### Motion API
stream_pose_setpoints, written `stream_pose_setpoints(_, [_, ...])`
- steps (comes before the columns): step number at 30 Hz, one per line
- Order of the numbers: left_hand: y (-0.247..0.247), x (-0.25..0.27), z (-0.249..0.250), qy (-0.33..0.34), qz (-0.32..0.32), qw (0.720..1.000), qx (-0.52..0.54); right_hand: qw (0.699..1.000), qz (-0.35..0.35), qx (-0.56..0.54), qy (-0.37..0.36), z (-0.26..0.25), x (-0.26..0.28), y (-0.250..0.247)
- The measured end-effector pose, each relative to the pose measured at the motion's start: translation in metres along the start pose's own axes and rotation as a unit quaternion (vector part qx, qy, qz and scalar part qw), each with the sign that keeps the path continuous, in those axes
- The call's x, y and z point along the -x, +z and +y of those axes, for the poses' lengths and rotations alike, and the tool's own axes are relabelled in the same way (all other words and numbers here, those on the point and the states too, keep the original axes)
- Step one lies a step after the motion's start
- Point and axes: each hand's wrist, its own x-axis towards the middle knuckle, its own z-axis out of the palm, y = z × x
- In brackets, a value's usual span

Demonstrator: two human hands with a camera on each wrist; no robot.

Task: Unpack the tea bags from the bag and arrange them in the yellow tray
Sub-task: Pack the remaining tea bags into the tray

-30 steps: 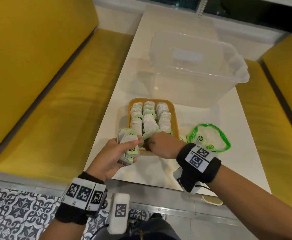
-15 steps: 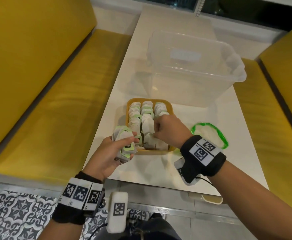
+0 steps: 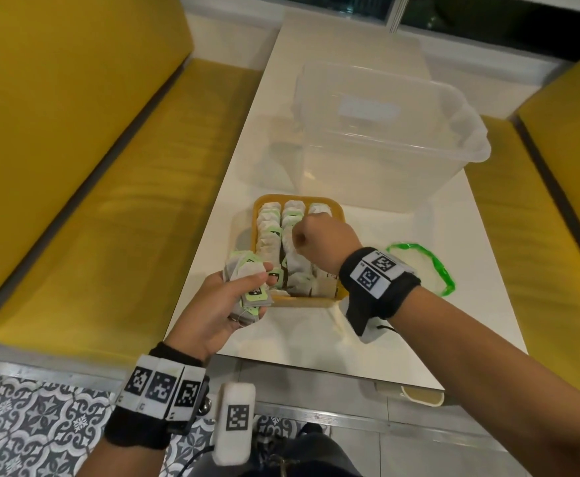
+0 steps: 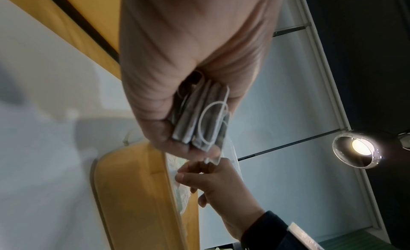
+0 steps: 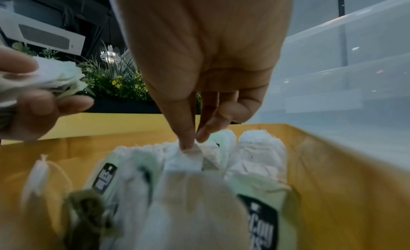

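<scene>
Pinching tea bag (image 5: 188,159) over yellow tray (image 3: 337,215), right hand (image 3: 323,241); left hand (image 3: 213,304) grips tea bag stack (image 3: 247,284) near tray's left corner; green-rimmed bag (image 3: 443,270) lies right.

My head camera looks forward and down from above the near end of the bench (image 3: 402,321), taking in both hands, the yellow tray (image 3: 330,299) and the clear tub (image 3: 454,132) beyond it. My left wrist camera sits very close under the left hand (image 4: 188,60), tilted upward past the tray's side (image 4: 128,192) toward a ceiling lamp (image 4: 359,146); it also catches the right hand (image 4: 221,189). My right wrist camera looks along the right hand (image 5: 206,52), down into the tray (image 5: 332,174) from very near, with the left hand (image 5: 33,104) at its left edge. All three views share the tray and both hands.
</scene>
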Motion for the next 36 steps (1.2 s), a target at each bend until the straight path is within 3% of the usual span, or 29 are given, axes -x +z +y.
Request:
stream_pose_setpoints(9, [-0.001, 0.0, 0.001, 0.003, 0.0, 1.0, 0.008, 0.997, -0.074, -0.015, 0.026, 0.013, 0.013, -0.006])
stream_pose_setpoints(16, [-0.005, 0.001, -0.001, 0.008, 0.001, 1.0, 0.01, 0.997, 0.005, -0.077, 0.025, 0.016, 0.018, -0.03])
stream_pose_setpoints(23, [-0.005, 0.002, 0.0, 0.013, -0.001, 1.0, 0.015, 0.987, -0.159, 0.021, -0.028, -0.007, 0.039, -0.021])
stream_pose_setpoints(27, [-0.006, 0.002, 0.0, 0.013, 0.004, 1.0, 0.021, 0.972, -0.23, -0.03, -0.023, -0.009, 0.038, -0.005])
stream_pose_setpoints(36, [-0.005, 0.004, 0.0, 0.013, 0.005, 1.0, 0.027, 0.959, -0.276, -0.057, -0.005, -0.003, 0.03, 0.009])
